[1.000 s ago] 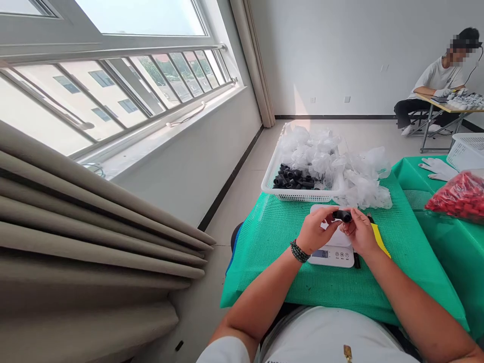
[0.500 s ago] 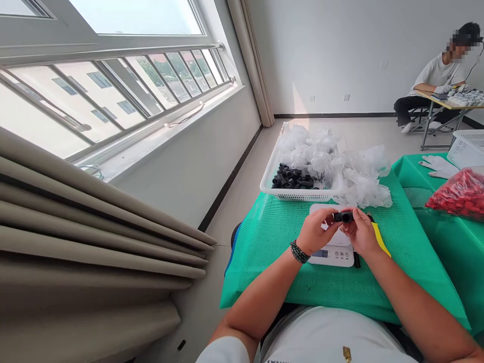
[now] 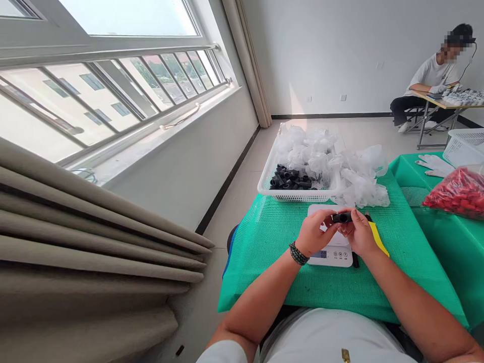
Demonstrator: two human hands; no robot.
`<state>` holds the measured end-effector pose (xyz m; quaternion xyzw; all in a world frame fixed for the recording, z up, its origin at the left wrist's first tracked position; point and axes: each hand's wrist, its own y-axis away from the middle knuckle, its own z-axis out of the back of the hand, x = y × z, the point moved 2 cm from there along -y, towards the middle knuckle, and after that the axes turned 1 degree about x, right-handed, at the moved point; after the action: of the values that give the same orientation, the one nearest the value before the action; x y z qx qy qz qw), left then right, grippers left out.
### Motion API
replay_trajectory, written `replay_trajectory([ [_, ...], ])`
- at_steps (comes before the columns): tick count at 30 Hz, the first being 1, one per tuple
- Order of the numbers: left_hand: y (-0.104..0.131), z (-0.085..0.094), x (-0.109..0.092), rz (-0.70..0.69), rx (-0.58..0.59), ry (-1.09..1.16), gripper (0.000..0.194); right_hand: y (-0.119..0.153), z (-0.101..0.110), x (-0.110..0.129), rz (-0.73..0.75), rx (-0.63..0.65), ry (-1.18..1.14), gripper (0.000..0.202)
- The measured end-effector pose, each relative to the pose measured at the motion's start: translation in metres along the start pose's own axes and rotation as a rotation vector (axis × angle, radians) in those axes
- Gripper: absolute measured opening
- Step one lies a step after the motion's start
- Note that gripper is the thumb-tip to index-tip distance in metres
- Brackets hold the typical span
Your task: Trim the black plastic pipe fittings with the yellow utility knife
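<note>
Between my two hands is a black tee pipe fitting [image 3: 342, 218], its round side opening facing me. My left hand [image 3: 316, 231] pinches its left end; my right hand [image 3: 358, 233] grips its right end. Both hands are over a white digital scale [image 3: 333, 256], whose display reads about zero. They hide much of its weighing plate. A yellow object [image 3: 378, 239] and a black piece [image 3: 356, 260] lie by the right side of the scale, partly covered by my right hand.
Behind the scale, a white basket [image 3: 297, 192] holds black fittings [image 3: 289, 177] and clear plastic bags [image 3: 308, 146]. To the right are a bag of red parts [image 3: 457, 194], a white glove [image 3: 434, 164] and another basket [image 3: 465, 146]. A co-worker [image 3: 431, 78] sits at a far table.
The fitting has turned slightly in my fingers, so its side opening faces a little differently. Both hands still hold it over the scale. The whole view has shifted slightly.
</note>
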<state>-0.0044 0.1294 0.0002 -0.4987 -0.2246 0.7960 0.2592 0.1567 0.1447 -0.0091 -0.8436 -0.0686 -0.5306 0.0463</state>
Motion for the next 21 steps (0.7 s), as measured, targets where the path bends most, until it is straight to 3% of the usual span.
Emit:
replay_trajectory([
  [21, -0.0004, 0.0005, -0.0041, -0.057, -0.028, -0.008, 0.022, 0.0013, -0.0039, 0.0031, -0.014, 0.0, -0.042, 0.057],
])
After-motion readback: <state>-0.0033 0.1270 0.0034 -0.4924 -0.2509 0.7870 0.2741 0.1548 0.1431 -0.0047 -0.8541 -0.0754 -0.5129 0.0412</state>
